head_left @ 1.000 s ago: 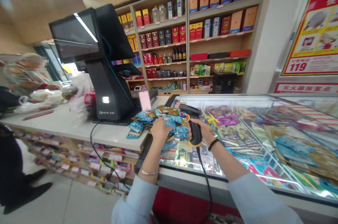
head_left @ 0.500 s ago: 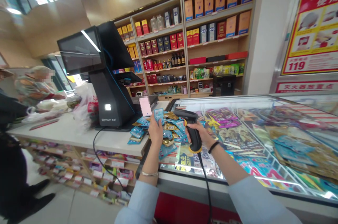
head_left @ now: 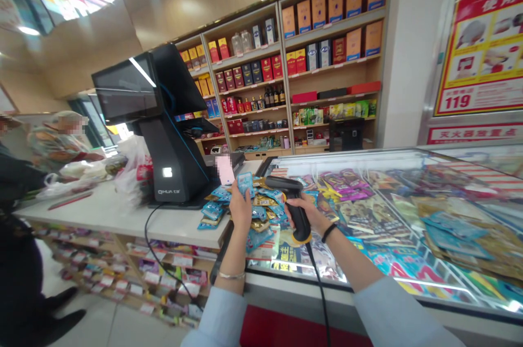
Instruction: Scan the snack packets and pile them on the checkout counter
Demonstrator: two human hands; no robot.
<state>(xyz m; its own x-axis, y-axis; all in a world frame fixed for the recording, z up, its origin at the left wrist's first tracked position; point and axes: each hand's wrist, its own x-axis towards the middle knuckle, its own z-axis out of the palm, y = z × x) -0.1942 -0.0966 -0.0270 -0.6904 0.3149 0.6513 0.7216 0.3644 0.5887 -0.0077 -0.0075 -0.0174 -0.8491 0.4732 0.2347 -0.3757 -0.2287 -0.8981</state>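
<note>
Lifted clear of the heap now, the blue foil sachet [head_left: 245, 183] stands pinched upright in the left hand [head_left: 240, 211] — light, soft, best held by its edge — while the right hand [head_left: 314, 214] stays clamped round the corded barcode scanner [head_left: 295, 211], the sachet pile [head_left: 265, 216] just ahead of both hands

Left hand [head_left: 241, 209] pinches upright, right hand [head_left: 303, 211] curls closed.
</note>
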